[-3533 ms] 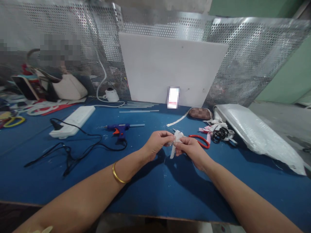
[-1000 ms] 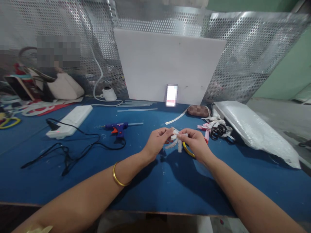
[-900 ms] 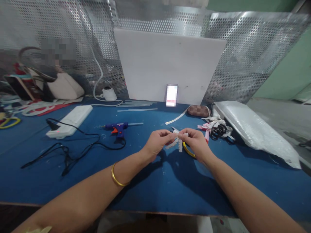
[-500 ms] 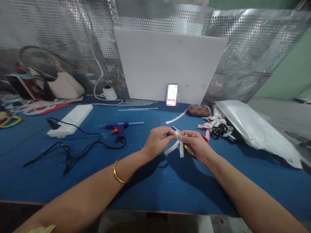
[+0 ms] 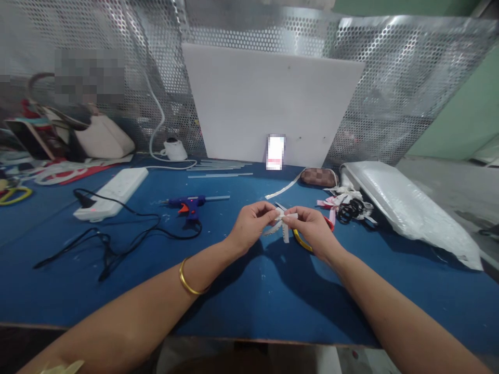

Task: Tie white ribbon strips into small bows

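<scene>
- At the far left of the blue table (image 5: 249, 291), a white power strip (image 5: 113, 195) lies with a black cable (image 5: 128, 228) trailing off it; a blue glue gun (image 5: 191, 205) sits further right, its nozzle toward the left.
- Left of centre, the left hand (image 5: 251, 226) reaches in from the lower left on a nearly straight forearm with a gold bangle (image 5: 187, 278) on the wrist; the hand is raised a little above the table, thumb and fingertips pinched shut on the left side of a white ribbon bow (image 5: 281, 222).
- Between the two hands, just above the table's middle, the ribbon bow is held off the surface: its loops run roughly side to side, one short end sticks out to the right over the right fingers, and two tails hang down, one straight and one slanting down-left.
- Right of centre, the right hand (image 5: 312, 231) comes in from the lower right, knuckles up, fingers curled and pinching the bow's right side, almost touching the left hand.
- Under the right hand, a yellow-and-red curved handle (image 5: 302, 240) lies on the table, mostly hidden.
- Further right lie a clump of ribbon scraps and black bands (image 5: 349, 205), then a white padded bag (image 5: 409, 208).
</scene>
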`<state>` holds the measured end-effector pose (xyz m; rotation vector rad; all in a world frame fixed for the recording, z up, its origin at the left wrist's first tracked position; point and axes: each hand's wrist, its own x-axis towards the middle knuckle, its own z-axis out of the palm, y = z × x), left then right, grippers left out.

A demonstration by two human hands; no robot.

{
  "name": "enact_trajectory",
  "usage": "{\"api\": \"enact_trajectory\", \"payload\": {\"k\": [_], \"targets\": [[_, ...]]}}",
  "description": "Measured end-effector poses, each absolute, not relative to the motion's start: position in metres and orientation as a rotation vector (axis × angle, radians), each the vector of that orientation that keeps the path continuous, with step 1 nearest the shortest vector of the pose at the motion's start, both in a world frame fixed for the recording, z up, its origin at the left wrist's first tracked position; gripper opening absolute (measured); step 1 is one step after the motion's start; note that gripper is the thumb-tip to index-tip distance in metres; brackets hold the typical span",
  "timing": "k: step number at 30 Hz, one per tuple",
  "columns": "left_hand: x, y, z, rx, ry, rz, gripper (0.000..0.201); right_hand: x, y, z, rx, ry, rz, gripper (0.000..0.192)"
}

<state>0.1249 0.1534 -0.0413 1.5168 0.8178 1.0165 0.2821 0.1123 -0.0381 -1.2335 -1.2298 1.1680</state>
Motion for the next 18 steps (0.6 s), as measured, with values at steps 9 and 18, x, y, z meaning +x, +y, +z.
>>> {"api": "enact_trajectory", "payload": {"k": [9, 18], "targets": [[0.128, 0.152, -0.044, 1.196, 0.697, 0.918, 0.021, 0.280, 0.109, -0.031, -1.084, -1.253, 1.247, 0.016], [0.128, 0.149, -0.040, 1.167, 0.783, 0.924, 0.031, 0.282, 0.111, -0.028, -1.227, -1.221, 1.178, 0.021]]}}
